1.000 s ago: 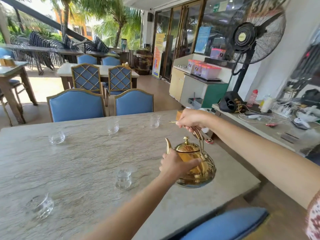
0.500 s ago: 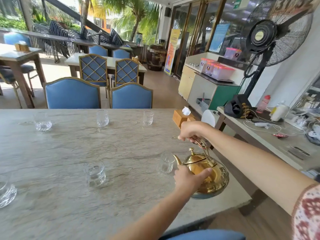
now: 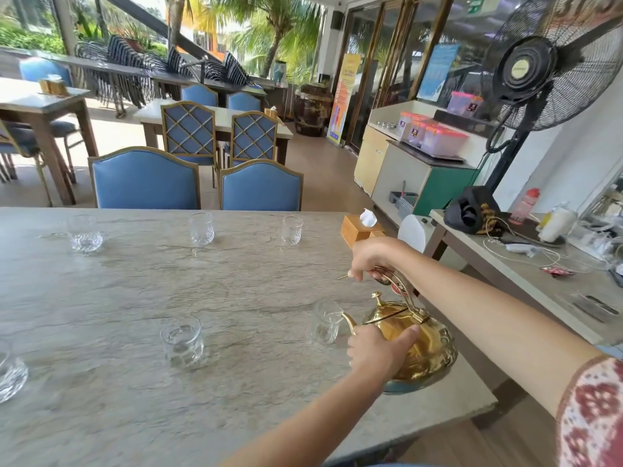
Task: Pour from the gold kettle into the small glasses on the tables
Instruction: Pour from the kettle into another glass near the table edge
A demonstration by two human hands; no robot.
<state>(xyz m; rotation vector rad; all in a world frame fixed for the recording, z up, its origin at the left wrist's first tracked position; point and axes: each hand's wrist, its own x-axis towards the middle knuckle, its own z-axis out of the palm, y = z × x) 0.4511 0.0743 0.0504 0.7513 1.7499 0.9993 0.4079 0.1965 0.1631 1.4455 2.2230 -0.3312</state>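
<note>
— Where's the shiny gold metal kettle (image 3: 416, 345)?
— Tilted above the stone table's (image 3: 135, 382) near right corner, spout at a small clear glass (image 3: 326, 322).
— Hands?
— Right hand (image 3: 372, 256) closed around the handle, left hand (image 3: 377, 355) cupped against its body.

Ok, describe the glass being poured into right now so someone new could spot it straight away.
On the long stone table, look at the near right end, where two hands hold the gold kettle. The glass stands right at its spout tip, unlike the five others.
</note>
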